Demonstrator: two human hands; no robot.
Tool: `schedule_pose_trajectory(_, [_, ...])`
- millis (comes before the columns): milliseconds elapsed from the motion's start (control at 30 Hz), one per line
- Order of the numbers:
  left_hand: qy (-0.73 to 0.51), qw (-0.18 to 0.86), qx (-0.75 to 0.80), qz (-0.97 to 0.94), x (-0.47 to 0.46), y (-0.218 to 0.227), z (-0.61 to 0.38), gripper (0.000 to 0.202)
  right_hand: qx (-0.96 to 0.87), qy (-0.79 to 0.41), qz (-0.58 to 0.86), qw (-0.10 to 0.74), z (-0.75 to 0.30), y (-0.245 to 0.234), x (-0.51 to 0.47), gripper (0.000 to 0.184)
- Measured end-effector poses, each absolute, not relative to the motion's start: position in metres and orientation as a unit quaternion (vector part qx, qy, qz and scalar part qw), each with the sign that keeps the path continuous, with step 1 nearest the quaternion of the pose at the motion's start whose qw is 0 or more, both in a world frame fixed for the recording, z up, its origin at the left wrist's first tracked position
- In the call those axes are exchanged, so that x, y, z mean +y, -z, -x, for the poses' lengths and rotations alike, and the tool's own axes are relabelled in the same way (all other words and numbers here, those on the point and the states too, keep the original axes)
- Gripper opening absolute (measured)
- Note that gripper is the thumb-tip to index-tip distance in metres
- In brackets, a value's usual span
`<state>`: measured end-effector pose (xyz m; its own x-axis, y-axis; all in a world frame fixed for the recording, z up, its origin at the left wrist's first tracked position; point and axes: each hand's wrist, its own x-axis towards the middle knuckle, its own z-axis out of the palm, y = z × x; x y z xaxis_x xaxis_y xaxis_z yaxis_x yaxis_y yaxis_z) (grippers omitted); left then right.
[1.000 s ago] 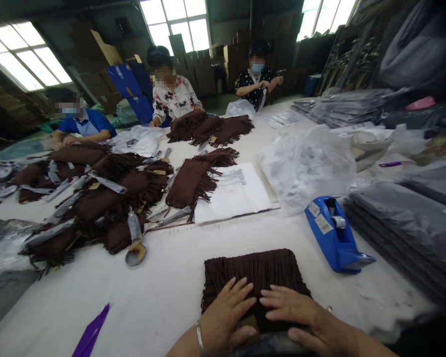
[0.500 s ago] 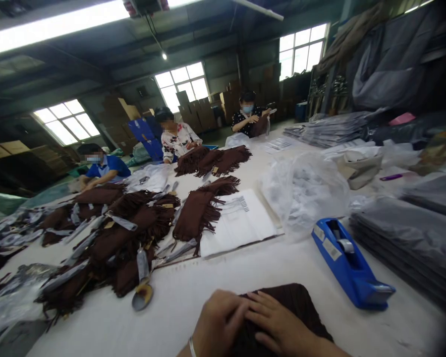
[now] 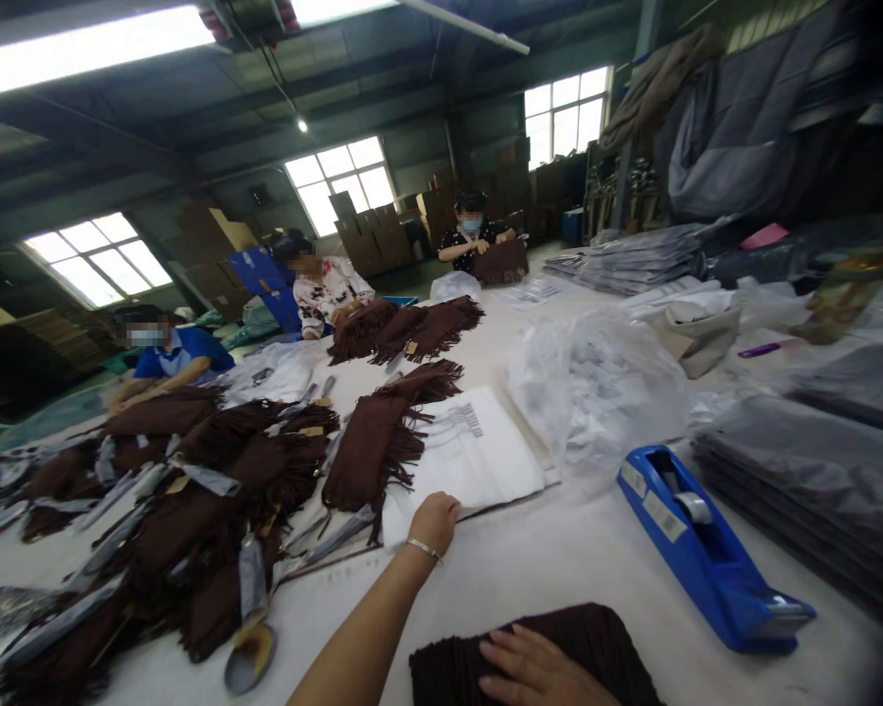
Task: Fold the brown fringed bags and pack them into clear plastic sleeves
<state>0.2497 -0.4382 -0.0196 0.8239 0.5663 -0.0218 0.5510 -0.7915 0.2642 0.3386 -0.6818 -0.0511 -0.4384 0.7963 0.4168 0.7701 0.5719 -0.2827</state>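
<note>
My right hand (image 3: 537, 669) lies flat, fingers spread, on a folded brown fringed piece (image 3: 607, 637) at the table's near edge. My left arm, with a bracelet on the wrist, stretches forward. My left hand (image 3: 434, 517) is at the near corner of a stack of white printed sheets (image 3: 478, 451), its fingers curled down onto the edge of the top sheet. Another brown fringed piece (image 3: 372, 451) lies against the left side of that stack.
A blue tape dispenser (image 3: 706, 559) stands to the right, with a heap of clear plastic bags (image 3: 596, 392) behind it. Grey bagged stacks (image 3: 816, 471) line the right edge. A pile of brown fringed pieces (image 3: 213, 490) covers the left. Three people work at the far side.
My left hand left the folded brown piece and reached forward to the white sheets. My right hand stayed on the piece. The camera tilted upward.
</note>
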Motion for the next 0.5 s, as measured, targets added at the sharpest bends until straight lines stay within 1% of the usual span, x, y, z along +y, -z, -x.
schedule_pose_trajectory(67, [-0.034,0.144,0.296,-0.944,-0.434,0.017,-0.241,0.028,-0.843,-0.042,0.465,0.266,-0.339,0.048,-0.682,0.05])
schedule_pose_trajectory(133, [-0.038,0.151,0.273,-0.949,-0.433,0.011,-0.23,0.024,-0.843,-0.051,0.462,0.272,-0.339,0.048,-0.682,0.051])
schedule_pose_trajectory(167, [-0.04,0.153,0.257,-0.953,-0.433,0.007,-0.223,0.029,-0.844,-0.049,0.458,0.275,-0.34,0.05,-0.681,0.051])
schedule_pose_trajectory(233, [-0.036,0.133,0.231,-0.963,-0.433,-0.002,-0.208,0.048,-0.85,-0.036,0.451,0.271,-0.34,0.054,-0.68,0.052])
schedule_pose_trajectory(267, [-0.031,0.115,0.225,-0.967,-0.433,-0.007,-0.199,0.048,-0.852,-0.031,0.45,0.267,-0.34,0.056,-0.68,0.052])
schedule_pose_trajectory(333, [-0.021,0.078,0.224,-0.971,-0.429,-0.015,-0.185,0.026,-0.854,-0.031,0.449,0.262,-0.339,0.056,-0.679,0.052])
schedule_pose_trajectory(367, [-0.019,0.065,0.228,-0.971,-0.427,-0.018,-0.18,0.019,-0.854,-0.036,0.45,0.258,-0.339,0.054,-0.68,0.053])
schedule_pose_trajectory(500, [-0.04,0.058,0.25,-0.966,-0.416,-0.021,-0.177,0.021,-0.859,-0.051,0.454,0.231,-0.338,0.049,-0.679,0.053])
